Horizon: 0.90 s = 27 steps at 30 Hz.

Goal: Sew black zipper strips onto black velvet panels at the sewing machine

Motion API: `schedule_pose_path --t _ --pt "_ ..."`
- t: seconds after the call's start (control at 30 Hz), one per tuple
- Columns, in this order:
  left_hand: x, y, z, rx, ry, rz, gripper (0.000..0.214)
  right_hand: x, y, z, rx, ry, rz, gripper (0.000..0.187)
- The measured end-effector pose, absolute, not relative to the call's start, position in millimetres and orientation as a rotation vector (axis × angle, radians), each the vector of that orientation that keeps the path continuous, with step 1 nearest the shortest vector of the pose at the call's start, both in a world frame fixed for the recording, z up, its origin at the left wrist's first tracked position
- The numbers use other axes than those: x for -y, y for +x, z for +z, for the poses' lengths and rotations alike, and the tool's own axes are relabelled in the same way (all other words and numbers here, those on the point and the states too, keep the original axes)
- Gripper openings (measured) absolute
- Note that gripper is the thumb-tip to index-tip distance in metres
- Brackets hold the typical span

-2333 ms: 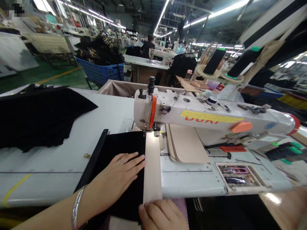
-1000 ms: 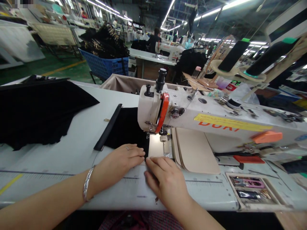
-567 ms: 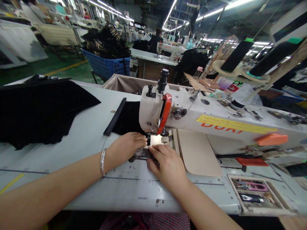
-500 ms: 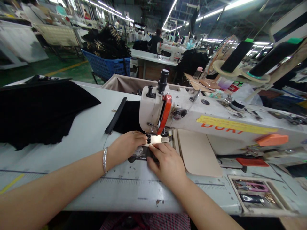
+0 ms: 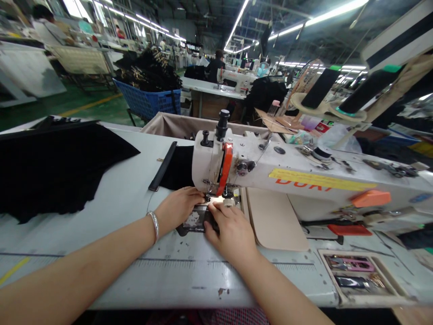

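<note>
My left hand (image 5: 179, 206), with a silver bangle at the wrist, reaches to the presser foot of a white sewing machine (image 5: 204, 164). Its fingers are pressed together; their tips and anything under them are hidden. Just behind them lies a black fabric piece (image 5: 181, 164) with a dark strip (image 5: 163, 166) along its left edge; part of the fabric is behind the machine head. To the right of the needle, my right hand (image 5: 233, 228) lies over the lit needle plate (image 5: 192, 220), fingers stretched out and thumb apart. Nothing held shows in it.
A large black fabric (image 5: 57, 167) covers the table's left side. At right are a beige board (image 5: 275, 219) and an inset tray (image 5: 363, 273) holding pink-handled snips. Thread cones (image 5: 320, 88) stand behind the machine. A blue basket (image 5: 152, 104) of black pieces is beyond the table.
The whole view has shifted slightly, with the machine now a little lower and further left. Both hands stay beside the presser foot; the left wrist is turned slightly.
</note>
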<state>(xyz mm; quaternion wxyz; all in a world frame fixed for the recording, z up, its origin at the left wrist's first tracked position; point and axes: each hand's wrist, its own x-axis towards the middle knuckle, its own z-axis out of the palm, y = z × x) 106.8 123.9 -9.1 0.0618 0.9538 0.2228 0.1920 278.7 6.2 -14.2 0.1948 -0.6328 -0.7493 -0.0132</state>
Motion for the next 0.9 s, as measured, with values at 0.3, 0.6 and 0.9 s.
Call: schedule_pose_path --t 0.3,0.6,0.9 --pt "-127.7 106.8 -14.9 -0.724 2.888 0.605 0.028 -5.9 277.5 -14.4 2.093 -1.788 -0.037 0.042" --pt "-124.5 104.6 -12.7 -0.675 2.865 0.624 0.032 -3.0 275.5 -12.5 2.085 -1.758 -0.033 0.036" --pt "-130.2 104.2 -8.6 -0.781 2.829 0.672 0.029 -1.7 275.2 -14.5 2.060 -1.744 -0.066 0.039"
